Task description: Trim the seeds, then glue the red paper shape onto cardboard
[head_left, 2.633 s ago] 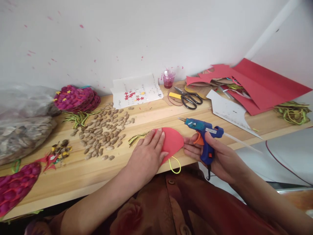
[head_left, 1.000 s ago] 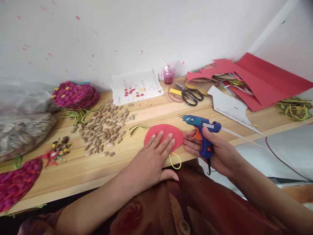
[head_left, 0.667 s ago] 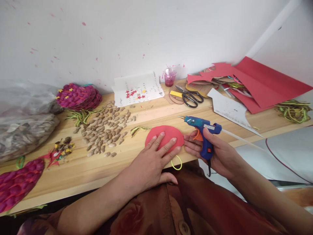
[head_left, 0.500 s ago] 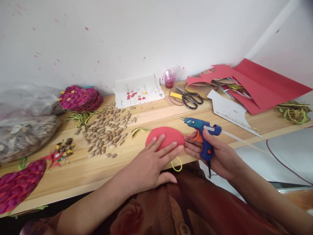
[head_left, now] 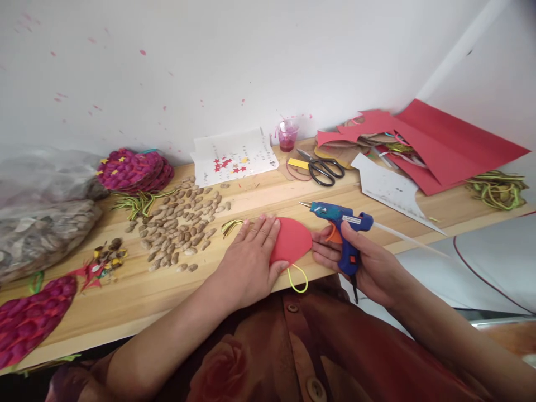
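A rounded red paper piece [head_left: 292, 240] lies on the wooden table near its front edge. A yellow-green cord loop [head_left: 298, 279] hangs from its near side, and a green tassel [head_left: 231, 226] sticks out at its far left. My left hand [head_left: 253, 259] rests flat over the left part of the paper, fingers stretched out. In my right hand [head_left: 355, 254] is a blue glue gun [head_left: 341, 216] with an orange trigger, its nozzle pointing left above the table. A white glue stick [head_left: 402, 235] trails from its back. Fingers of the right hand reach the paper's right edge.
Shelled-looking brown nuts or seeds [head_left: 180, 223] spread to the left. Black-handled scissors [head_left: 322, 167], a cup of pink liquid [head_left: 287, 135] and a paper with small stars [head_left: 234, 159] stand behind. Red sheets [head_left: 456, 145] pile at right; plastic bags [head_left: 46, 234] sit at left.
My left hand has slid left across the red paper, uncovering its right part. The glue gun stays in my right hand, nearly in place; the whole view has shifted slightly.
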The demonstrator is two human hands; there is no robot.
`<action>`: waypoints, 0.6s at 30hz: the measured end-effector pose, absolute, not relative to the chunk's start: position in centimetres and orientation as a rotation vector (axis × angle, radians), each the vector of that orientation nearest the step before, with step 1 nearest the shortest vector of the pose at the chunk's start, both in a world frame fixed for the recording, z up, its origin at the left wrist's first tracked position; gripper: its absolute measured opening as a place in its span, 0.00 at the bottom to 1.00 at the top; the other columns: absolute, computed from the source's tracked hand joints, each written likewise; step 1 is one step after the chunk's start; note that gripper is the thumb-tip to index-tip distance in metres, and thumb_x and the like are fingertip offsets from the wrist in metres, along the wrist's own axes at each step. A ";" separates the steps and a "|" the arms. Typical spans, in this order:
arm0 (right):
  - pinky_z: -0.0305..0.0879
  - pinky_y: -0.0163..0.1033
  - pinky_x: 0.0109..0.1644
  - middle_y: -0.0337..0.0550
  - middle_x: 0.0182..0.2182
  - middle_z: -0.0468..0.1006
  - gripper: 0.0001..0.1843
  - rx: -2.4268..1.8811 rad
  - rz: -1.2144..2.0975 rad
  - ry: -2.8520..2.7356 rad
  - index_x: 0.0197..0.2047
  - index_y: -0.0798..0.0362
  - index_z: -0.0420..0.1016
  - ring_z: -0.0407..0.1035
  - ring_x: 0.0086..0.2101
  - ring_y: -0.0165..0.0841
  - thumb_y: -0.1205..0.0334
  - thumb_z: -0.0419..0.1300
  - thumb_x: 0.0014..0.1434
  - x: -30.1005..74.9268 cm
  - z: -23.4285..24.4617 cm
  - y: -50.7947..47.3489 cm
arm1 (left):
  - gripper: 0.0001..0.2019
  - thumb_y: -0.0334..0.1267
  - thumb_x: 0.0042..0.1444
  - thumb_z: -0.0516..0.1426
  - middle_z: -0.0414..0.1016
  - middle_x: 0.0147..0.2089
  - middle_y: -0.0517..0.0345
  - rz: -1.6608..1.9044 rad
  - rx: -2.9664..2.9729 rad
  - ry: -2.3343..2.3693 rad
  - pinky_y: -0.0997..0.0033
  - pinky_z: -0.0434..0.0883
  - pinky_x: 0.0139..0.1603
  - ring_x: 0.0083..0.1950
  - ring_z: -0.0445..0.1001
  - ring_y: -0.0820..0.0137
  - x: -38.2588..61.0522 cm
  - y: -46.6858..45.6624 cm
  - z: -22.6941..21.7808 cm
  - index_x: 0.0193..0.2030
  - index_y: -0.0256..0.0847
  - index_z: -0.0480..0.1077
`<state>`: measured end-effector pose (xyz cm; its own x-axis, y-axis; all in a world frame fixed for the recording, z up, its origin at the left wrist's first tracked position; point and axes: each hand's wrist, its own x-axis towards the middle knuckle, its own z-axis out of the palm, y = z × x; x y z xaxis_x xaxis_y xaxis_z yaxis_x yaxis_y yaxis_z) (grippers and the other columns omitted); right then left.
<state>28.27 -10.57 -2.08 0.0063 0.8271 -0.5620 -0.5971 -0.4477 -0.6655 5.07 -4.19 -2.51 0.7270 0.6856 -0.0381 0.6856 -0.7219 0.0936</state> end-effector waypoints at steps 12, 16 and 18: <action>0.70 0.48 0.60 0.45 0.45 0.83 0.14 -1.191 1.650 -0.282 0.37 0.48 0.80 0.77 0.49 0.38 0.48 0.61 0.62 27.8 -1.4 -10.6 | 0.44 0.63 0.65 0.44 0.43 0.76 0.34 0.051 2.833 1.055 0.47 0.46 0.76 0.78 0.41 0.51 6.0 -4.7 -2.9 0.74 0.25 0.48; 0.72 0.44 0.58 0.43 0.46 0.83 0.13 -1.223 1.639 -0.264 0.38 0.49 0.79 0.78 0.48 0.37 0.49 0.60 0.64 27.7 -1.2 -10.5 | 0.41 0.60 0.67 0.44 0.40 0.77 0.37 -0.038 2.782 0.821 0.51 0.49 0.75 0.78 0.39 0.54 6.0 -5.1 -2.7 0.75 0.28 0.46; 0.72 0.43 0.57 0.43 0.46 0.83 0.14 -1.240 1.638 -0.250 0.38 0.49 0.79 0.78 0.47 0.37 0.49 0.58 0.65 27.7 -1.1 -10.5 | 0.38 0.57 0.68 0.44 0.40 0.77 0.41 -0.045 2.777 0.714 0.52 0.48 0.76 0.78 0.37 0.56 5.8 -5.4 -2.7 0.75 0.30 0.46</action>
<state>27.65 -10.47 -1.11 0.0529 0.8019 -0.5952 -0.5880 -0.4567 -0.6676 5.83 -5.36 -2.71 0.8779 0.4688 -0.0970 0.4773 -0.8412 0.2540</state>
